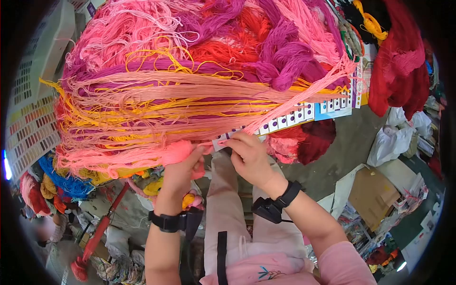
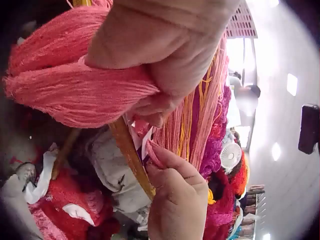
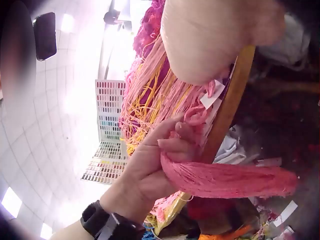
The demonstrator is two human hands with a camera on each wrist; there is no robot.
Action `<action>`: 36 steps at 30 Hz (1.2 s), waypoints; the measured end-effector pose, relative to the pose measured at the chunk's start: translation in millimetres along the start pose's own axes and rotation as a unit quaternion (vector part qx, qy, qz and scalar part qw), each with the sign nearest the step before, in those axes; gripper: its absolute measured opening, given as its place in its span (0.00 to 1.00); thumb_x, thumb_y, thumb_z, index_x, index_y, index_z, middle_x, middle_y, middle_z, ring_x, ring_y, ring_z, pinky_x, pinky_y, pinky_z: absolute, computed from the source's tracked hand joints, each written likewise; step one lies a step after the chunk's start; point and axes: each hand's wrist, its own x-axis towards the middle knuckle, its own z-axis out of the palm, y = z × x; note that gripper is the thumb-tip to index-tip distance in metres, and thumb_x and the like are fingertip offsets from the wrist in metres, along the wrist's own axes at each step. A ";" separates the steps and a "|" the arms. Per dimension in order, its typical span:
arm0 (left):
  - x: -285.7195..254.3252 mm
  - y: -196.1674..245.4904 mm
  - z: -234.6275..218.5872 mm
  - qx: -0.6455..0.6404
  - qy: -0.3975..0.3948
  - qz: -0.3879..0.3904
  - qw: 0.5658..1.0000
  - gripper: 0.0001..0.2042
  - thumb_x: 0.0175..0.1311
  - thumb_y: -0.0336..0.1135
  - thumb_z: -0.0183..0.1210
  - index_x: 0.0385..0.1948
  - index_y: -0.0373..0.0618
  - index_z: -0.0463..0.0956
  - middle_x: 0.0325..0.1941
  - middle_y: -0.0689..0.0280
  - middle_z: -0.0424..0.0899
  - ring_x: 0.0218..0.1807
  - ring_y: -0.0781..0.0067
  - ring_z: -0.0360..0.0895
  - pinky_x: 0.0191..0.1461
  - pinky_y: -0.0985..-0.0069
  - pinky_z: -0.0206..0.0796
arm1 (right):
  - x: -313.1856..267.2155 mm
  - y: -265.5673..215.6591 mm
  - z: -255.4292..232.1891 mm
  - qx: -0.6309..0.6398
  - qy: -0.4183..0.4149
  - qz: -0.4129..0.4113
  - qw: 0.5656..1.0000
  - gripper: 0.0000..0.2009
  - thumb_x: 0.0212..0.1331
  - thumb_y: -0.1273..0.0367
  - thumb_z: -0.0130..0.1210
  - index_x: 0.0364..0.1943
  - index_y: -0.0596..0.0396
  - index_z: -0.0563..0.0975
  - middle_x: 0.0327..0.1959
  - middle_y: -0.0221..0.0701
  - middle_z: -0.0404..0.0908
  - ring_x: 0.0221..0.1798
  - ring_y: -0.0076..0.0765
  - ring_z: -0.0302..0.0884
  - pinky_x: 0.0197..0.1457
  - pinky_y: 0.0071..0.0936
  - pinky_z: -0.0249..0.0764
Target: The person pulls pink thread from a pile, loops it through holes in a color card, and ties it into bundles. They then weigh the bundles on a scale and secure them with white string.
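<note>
The left hand (image 1: pixel 179 172) is clenched round a pink yarn skein (image 1: pixel 142 159) that runs out sideways away from the right hand (image 1: pixel 250 159), which sits just beside it (nearly knuckle to knuckle) pinching pink strands at the labelled card strip (image 1: pixel 285 121).

A heap of purple yarn (image 1: pixel 280 52) and orange-red yarn (image 1: pixel 223 50) lies at the far side, with light pink yarn (image 1: pixel 128 23) to its left. Dark red yarn (image 1: pixel 399 66) hangs at the far right beside a yellow skein (image 1: pixel 373 23). Colour charts (image 1: pixel 31 128) stand on the left, blue yarn (image 1: pixel 66 183) below them. A red-handled tool (image 1: pixel 97 232) lies on the floor near left. A cardboard box (image 1: pixel 373 194) and a white plastic bag (image 1: pixel 392 142) sit on the right
</note>
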 end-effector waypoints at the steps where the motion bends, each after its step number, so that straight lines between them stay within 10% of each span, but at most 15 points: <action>1: -2.2 1.4 -4.7 -0.073 -0.058 -0.012 0.996 0.07 0.52 0.31 0.52 0.31 0.39 0.72 0.18 0.72 0.69 0.14 0.88 0.58 0.16 0.89 0.49 | 0.1 0.8 0.3 -0.005 -0.004 -0.015 1.000 0.14 0.33 0.78 0.49 0.31 0.57 0.71 0.32 0.35 0.70 0.33 0.43 0.66 0.37 0.32 0.64; 5: -9.6 4.5 -23.1 -0.286 -0.260 -0.056 0.920 0.09 0.55 0.31 0.47 0.35 0.38 0.70 0.18 0.73 0.69 0.13 0.88 0.58 0.14 0.90 0.47 | -0.6 0.4 0.6 -0.037 0.007 -0.022 0.999 0.15 0.34 0.79 0.49 0.33 0.57 0.69 0.32 0.36 0.70 0.32 0.42 0.67 0.37 0.32 0.64; 11: 17.3 1.5 11.3 0.113 -0.168 -0.112 0.973 0.09 0.56 0.33 0.47 0.35 0.41 0.68 0.21 0.69 0.73 0.13 0.86 0.60 0.14 0.92 0.48 | 7.3 -6.5 1.1 0.220 0.074 0.123 0.965 0.12 0.38 0.79 0.49 0.32 0.57 0.68 0.29 0.38 0.70 0.28 0.43 0.68 0.34 0.33 0.62; 21: -33.9 35.0 -117.9 -0.219 0.044 -0.031 0.974 0.12 0.57 0.35 0.46 0.43 0.46 0.62 0.18 0.67 0.71 0.11 0.86 0.62 0.13 0.93 0.55 | 15.4 -19.7 6.4 -0.061 -0.047 0.068 0.995 0.15 0.33 0.69 0.56 0.32 0.52 0.71 0.32 0.33 0.64 0.36 0.37 0.64 0.36 0.32 0.55; 26: -84.1 77.2 -219.5 -0.283 -0.063 0.097 0.952 0.07 0.60 0.32 0.41 0.36 0.46 0.66 0.17 0.71 0.70 0.16 0.87 0.66 0.16 0.90 0.58 | 18.3 -17.1 9.2 -0.055 -0.022 0.051 0.997 0.14 0.31 0.68 0.56 0.29 0.51 0.72 0.28 0.33 0.65 0.34 0.39 0.65 0.34 0.34 0.59; 28: -92.9 89.3 -237.3 -0.409 0.133 0.143 0.891 0.10 0.59 0.34 0.44 0.41 0.43 0.65 0.16 0.73 0.68 0.14 0.87 0.64 0.17 0.91 0.59 | 19.3 -17.3 9.1 -0.062 -0.022 0.038 0.997 0.14 0.31 0.69 0.56 0.29 0.52 0.73 0.28 0.33 0.66 0.34 0.39 0.65 0.34 0.34 0.60; 31: -121.9 83.9 -228.7 -0.321 0.203 0.190 0.905 0.10 0.59 0.34 0.44 0.39 0.40 0.65 0.19 0.72 0.70 0.14 0.88 0.64 0.19 0.90 0.60 | 20.2 -20.5 2.5 -0.071 -0.045 0.029 0.996 0.15 0.32 0.68 0.56 0.31 0.52 0.72 0.31 0.35 0.67 0.36 0.41 0.65 0.36 0.34 0.62; 32: -137.7 105.7 -132.6 -0.258 0.407 0.184 0.857 0.12 0.58 0.33 0.45 0.40 0.37 0.65 0.19 0.72 0.71 0.13 0.90 0.62 0.18 0.90 0.60 | 19.5 -21.0 -1.5 -0.052 -0.071 0.036 0.995 0.16 0.33 0.68 0.56 0.33 0.52 0.72 0.32 0.36 0.67 0.37 0.42 0.65 0.38 0.34 0.62; 33: -146.1 57.2 -211.1 -0.321 -0.065 0.165 0.930 0.13 0.56 0.32 0.48 0.41 0.36 0.65 0.23 0.70 0.72 0.18 0.88 0.67 0.22 0.89 0.64 | 17.8 -22.3 -4.8 -0.034 -0.101 0.041 0.993 0.17 0.33 0.67 0.57 0.34 0.53 0.71 0.34 0.37 0.67 0.39 0.44 0.65 0.41 0.35 0.62; 36: -179.8 21.9 -141.5 -0.293 -0.033 0.102 0.950 0.18 0.53 0.36 0.52 0.42 0.33 0.65 0.34 0.63 0.71 0.31 0.77 0.71 0.35 0.84 0.67 | 13.3 -51.8 -17.8 0.010 -0.112 0.029 0.993 0.16 0.36 0.70 0.56 0.35 0.54 0.70 0.37 0.39 0.66 0.42 0.45 0.64 0.44 0.34 0.62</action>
